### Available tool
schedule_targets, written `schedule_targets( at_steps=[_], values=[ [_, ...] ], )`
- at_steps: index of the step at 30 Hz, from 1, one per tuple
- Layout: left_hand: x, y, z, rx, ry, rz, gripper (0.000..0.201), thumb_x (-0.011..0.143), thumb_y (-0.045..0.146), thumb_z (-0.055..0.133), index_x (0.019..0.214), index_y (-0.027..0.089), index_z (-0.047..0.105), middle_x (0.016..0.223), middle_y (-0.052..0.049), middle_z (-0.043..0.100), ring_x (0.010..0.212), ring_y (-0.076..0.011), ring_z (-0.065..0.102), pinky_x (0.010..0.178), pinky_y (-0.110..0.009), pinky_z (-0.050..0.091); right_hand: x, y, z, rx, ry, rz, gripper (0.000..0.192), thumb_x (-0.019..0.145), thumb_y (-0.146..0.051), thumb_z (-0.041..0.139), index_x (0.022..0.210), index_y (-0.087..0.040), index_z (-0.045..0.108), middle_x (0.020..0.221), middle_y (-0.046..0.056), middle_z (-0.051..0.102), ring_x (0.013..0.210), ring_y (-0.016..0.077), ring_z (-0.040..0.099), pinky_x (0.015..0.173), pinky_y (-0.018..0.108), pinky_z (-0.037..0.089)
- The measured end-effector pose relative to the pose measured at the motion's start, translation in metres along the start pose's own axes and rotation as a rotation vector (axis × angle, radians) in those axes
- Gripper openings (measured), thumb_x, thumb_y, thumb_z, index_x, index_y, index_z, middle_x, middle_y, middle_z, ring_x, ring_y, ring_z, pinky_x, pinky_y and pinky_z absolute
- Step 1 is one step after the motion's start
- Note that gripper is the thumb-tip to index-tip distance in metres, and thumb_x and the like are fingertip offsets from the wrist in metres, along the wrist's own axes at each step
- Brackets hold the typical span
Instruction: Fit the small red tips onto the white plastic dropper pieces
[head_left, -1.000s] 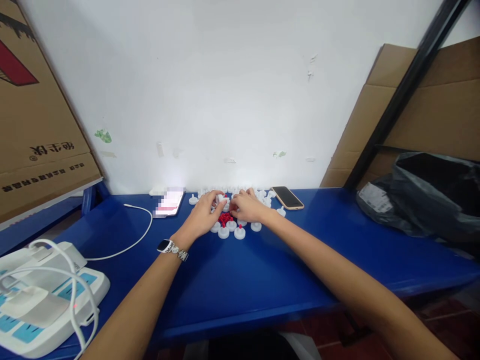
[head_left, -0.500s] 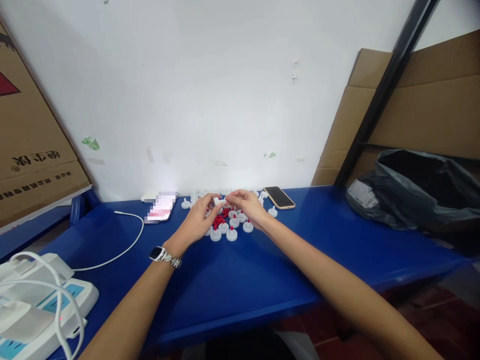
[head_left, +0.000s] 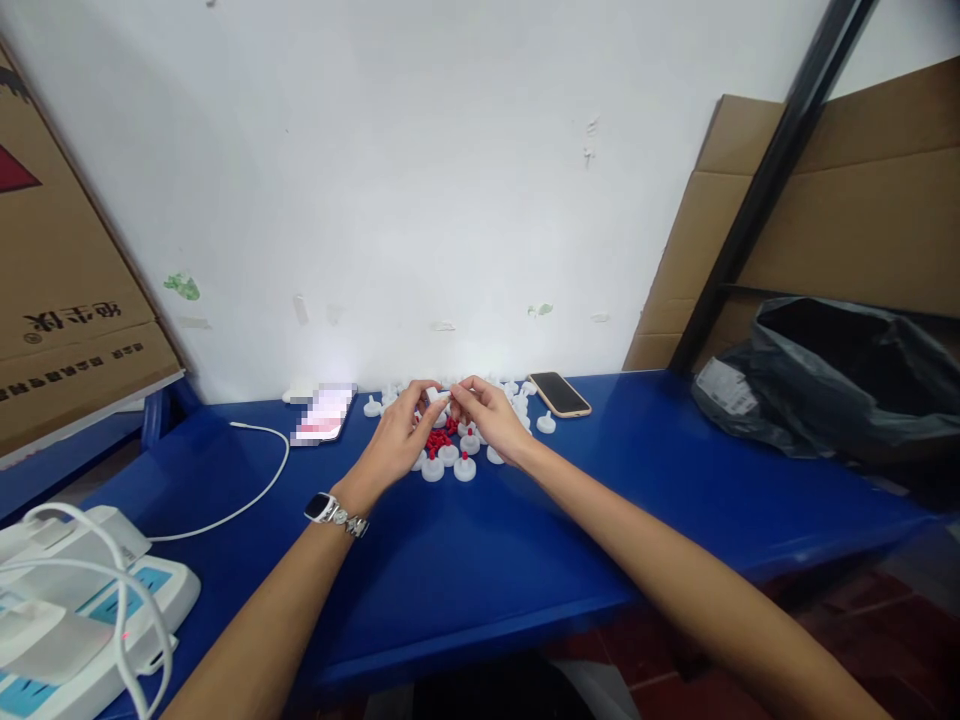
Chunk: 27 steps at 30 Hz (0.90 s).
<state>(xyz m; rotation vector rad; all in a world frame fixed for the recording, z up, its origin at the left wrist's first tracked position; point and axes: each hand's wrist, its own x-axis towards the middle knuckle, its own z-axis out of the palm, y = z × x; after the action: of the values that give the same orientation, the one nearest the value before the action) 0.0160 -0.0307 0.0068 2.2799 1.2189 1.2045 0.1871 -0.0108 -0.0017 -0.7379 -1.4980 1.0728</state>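
My left hand (head_left: 401, 430), with a silver-banded watch on its wrist, is closed on a white nozzle cap (head_left: 436, 396), gripped between thumb and fingers. The fingertips of my right hand (head_left: 487, 412) are pinched together right beside that cap; what they hold, if anything, is too small to make out. Below the hands lies a pile of small red tips (head_left: 439, 441). Around it stand several white nozzle caps, some with a red tip on top, such as the front cap (head_left: 464, 468). More plain white caps (head_left: 519, 402) are partly hidden behind my hands.
A phone (head_left: 559, 395) lies right of the caps and a lit phone (head_left: 326, 412) left of them on the blue table (head_left: 480, 570). A white cable (head_left: 274, 480) runs to the power strip (head_left: 169, 600). A dark plastic bag (head_left: 825, 380) sits at the right, by cardboard (head_left: 690, 250).
My right hand has shifted slightly left, its fingertips still meeting beside the white cap. The cap in my left hand is tilted a little differently.
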Motion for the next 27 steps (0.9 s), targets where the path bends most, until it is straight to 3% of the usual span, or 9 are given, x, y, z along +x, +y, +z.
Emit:
schedule_targets(
  at_steps=[4,7,13,17,21,23,27],
  values=[
    [-0.001,0.008,0.000,-0.073,0.013,-0.011,0.037,0.099,0.048,0.042,0.123,0.022,0.054,0.077,0.003,0.053,0.064,-0.0121,0.051,0.063,-0.026,0.040,-0.003,-0.003,0.000,-0.146,-0.038,-0.156,0.039,0.093,-0.055,0.049,0.073,-0.021,0.044,0.062,-0.006,0.041,0.056,0.0096,0.038,0.056,0.025,0.033],
    [-0.001,0.012,0.004,-0.153,0.055,-0.002,0.037,0.099,0.046,0.043,0.122,0.021,0.056,0.075,0.003,0.052,0.061,-0.0111,0.049,0.060,-0.024,0.038,-0.004,-0.004,0.004,-0.147,-0.011,-0.221,0.039,0.096,-0.054,0.044,0.074,-0.021,0.042,0.064,-0.005,0.039,0.058,0.0102,0.037,0.058,0.026,0.032],
    [-0.001,0.013,0.006,-0.198,0.075,0.019,0.038,0.098,0.046,0.046,0.123,0.021,0.058,0.075,0.002,0.055,0.064,-0.0117,0.053,0.061,-0.023,0.040,-0.007,-0.010,0.008,-0.200,-0.030,-0.200,0.042,0.096,-0.058,0.040,0.075,-0.022,0.042,0.063,-0.005,0.039,0.057,0.0105,0.037,0.057,0.026,0.033],
    [0.001,0.007,0.001,-0.119,0.033,0.033,0.040,0.095,0.049,0.051,0.125,0.023,0.059,0.092,-0.002,0.064,0.075,-0.0144,0.058,0.066,-0.025,0.044,-0.005,-0.017,-0.004,-0.324,-0.082,-0.161,0.042,0.096,-0.055,0.040,0.073,-0.021,0.045,0.061,-0.005,0.045,0.056,0.0102,0.041,0.057,0.025,0.034],
    [0.004,-0.008,-0.004,0.057,0.070,0.050,0.043,0.092,0.049,0.056,0.126,0.021,0.058,0.102,-0.006,0.064,0.093,-0.0200,0.058,0.078,-0.032,0.046,0.000,-0.011,-0.019,-0.542,0.025,-0.163,0.034,0.094,-0.046,0.049,0.076,-0.018,0.058,0.064,-0.003,0.055,0.061,0.0115,0.048,0.060,0.025,0.036],
    [0.004,-0.016,-0.005,0.124,0.028,0.046,0.035,0.092,0.047,0.055,0.112,0.020,0.064,0.099,-0.006,0.063,0.095,-0.0214,0.058,0.081,-0.034,0.045,0.002,-0.005,-0.024,-0.639,0.041,-0.154,0.025,0.091,-0.039,0.055,0.081,-0.018,0.064,0.070,0.000,0.062,0.064,0.0125,0.051,0.063,0.026,0.038],
    [0.003,-0.024,-0.002,0.172,-0.189,0.064,0.028,0.089,0.047,0.059,0.092,0.023,0.073,0.093,-0.005,0.062,0.088,-0.0211,0.057,0.080,-0.035,0.044,0.001,0.005,-0.027,-0.824,-0.024,-0.176,0.016,0.087,-0.028,0.059,0.084,-0.018,0.071,0.082,0.003,0.068,0.074,0.0145,0.057,0.072,0.028,0.041]
  ],
)
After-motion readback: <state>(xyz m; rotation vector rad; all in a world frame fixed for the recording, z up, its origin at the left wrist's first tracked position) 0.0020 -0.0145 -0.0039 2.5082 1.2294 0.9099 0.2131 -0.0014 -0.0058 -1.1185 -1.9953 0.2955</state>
